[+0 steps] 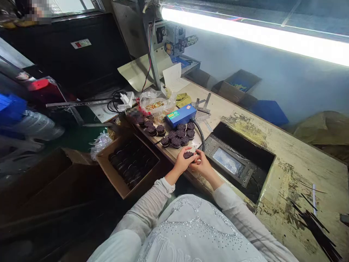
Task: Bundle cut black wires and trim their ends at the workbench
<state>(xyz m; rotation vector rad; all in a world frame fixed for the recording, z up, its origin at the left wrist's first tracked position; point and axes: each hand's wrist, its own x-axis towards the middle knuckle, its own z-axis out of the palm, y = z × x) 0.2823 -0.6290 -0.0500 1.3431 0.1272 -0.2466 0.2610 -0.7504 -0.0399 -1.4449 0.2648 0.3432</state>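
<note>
Near the bench's front edge, a small round bundle (188, 155) with a dark, knobbly top is held between both my hands. My left hand (182, 160) is closed around its near left side. On the right, the fingers of my right hand (201, 163) grip its edge. What the bundle is made of is too small to tell. Just beyond my hands, several similar dark round bundles (176, 141) with pale bands stand close together on the bench. Behind them sits a blue box-shaped device (181, 115), its black ribbed hose (202, 135) curving down near my right hand.
A cardboard box (109, 174) holding dark round pieces stands left of the bench. To the right, a recess contains a panel with a glassy window (228, 160). A plastic bag (155, 103) and metal squares (203, 103) lie farther back. Black strips (317, 227) lie at right.
</note>
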